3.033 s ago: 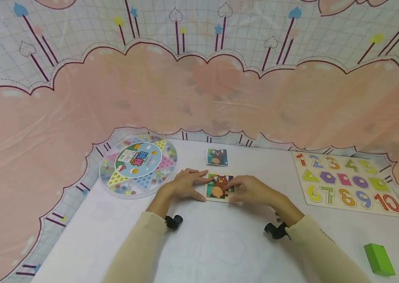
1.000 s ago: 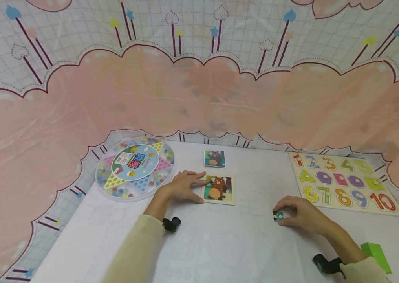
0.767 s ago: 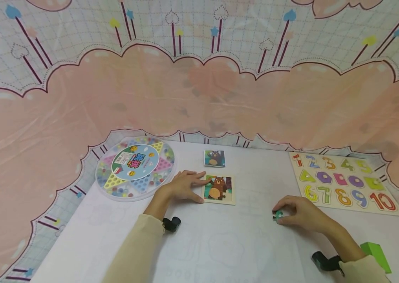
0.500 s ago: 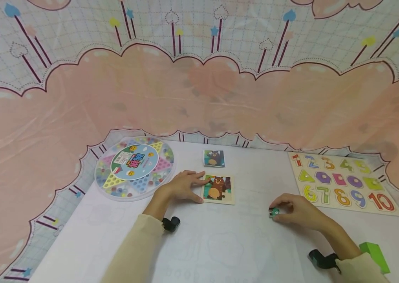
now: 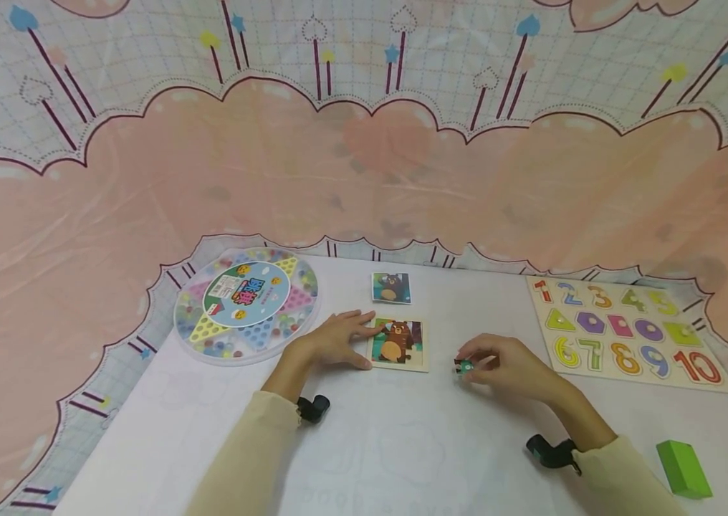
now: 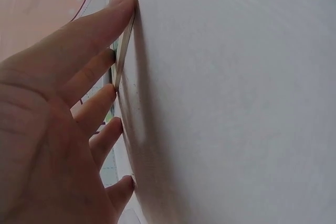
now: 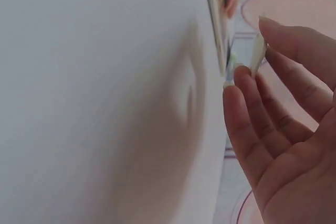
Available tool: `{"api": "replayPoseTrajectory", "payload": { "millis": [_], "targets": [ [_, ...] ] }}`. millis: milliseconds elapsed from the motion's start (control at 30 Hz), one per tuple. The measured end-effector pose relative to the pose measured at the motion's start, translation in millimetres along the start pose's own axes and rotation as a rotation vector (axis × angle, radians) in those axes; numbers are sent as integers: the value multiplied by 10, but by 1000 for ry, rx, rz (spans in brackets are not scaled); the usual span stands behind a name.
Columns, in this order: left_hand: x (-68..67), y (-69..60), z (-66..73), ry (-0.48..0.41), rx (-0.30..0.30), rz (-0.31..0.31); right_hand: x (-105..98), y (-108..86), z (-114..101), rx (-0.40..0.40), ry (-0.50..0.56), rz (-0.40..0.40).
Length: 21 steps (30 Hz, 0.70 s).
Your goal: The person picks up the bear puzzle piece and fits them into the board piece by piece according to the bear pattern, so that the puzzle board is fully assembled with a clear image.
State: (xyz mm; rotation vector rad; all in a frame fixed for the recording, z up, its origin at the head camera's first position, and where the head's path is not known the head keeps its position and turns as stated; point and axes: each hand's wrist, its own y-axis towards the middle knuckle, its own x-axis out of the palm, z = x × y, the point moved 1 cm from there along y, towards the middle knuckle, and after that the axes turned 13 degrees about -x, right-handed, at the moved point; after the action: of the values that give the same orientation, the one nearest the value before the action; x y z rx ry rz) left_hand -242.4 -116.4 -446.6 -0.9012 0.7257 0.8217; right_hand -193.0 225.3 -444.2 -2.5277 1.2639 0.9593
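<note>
A square wooden puzzle board (image 5: 396, 345) with a brown bear picture lies in the middle of the table. My left hand (image 5: 337, 340) rests at its left side with fingers spread; in the left wrist view the thumb (image 6: 113, 17) touches the board's edge (image 6: 126, 51). To the right of the board, my right hand (image 5: 511, 367) pinches a small green and dark puzzle piece (image 5: 463, 368) between thumb and fingers. The right wrist view shows that piece (image 7: 258, 55) edge-on, raised off the table and apart from the board (image 7: 218, 24).
Behind the board lies a bear picture card (image 5: 392, 288). A round Chinese checkers set (image 5: 248, 304) sits at the left. On the right are a wooden number puzzle (image 5: 628, 333) and, nearer, a green block (image 5: 684, 469). A patterned cloth (image 5: 364, 179) hangs behind the table.
Three seconds ago my right hand was over the board. It then was farther right with the puzzle piece, and has since come back left toward the board. My left hand stays put.
</note>
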Motion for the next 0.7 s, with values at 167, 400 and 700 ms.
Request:
{"api": "replayPoseTrajectory", "payload": {
  "millis": [167, 400, 700],
  "targets": [
    [16, 11, -13, -10, -15, 1, 86, 193, -68, 7, 9, 6],
    [6, 2, -35, -27, -46, 2, 242, 479, -138, -51, -28, 15],
    [-1, 14, -27, -40, -48, 7, 440, 696, -155, 15, -109, 5]
  ]
}}
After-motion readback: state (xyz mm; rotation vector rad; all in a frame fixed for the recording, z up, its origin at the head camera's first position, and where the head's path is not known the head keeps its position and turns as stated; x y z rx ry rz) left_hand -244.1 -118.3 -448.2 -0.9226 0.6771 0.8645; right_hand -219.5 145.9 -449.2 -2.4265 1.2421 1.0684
